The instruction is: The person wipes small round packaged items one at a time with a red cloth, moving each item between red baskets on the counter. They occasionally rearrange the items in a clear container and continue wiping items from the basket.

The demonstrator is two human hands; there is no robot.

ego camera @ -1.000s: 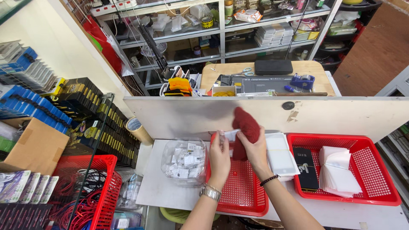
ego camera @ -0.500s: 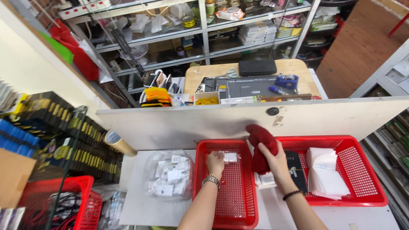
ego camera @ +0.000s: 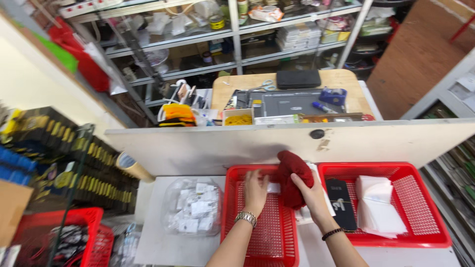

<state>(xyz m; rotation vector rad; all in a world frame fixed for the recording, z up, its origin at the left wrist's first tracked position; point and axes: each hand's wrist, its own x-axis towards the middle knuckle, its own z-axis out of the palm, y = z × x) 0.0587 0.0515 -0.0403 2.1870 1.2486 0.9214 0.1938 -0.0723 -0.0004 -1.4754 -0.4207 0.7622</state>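
Two hands over a red slotted plastic basket (ego camera: pixel 260 237) on the desk — left hand (ego camera: pixel 256 192) fingering a small white packet (ego camera: pixel 273 188), right hand (ego camera: pixel 309 190) gripping a dark red knitted cloth (ego camera: pixel 293 175); best kept bunched, clear of the packet.

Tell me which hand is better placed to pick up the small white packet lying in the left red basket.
Left, probably. The left hand rests in the red basket, its fingertips right at the small white packet. The right hand is busy gripping a dark red cloth.
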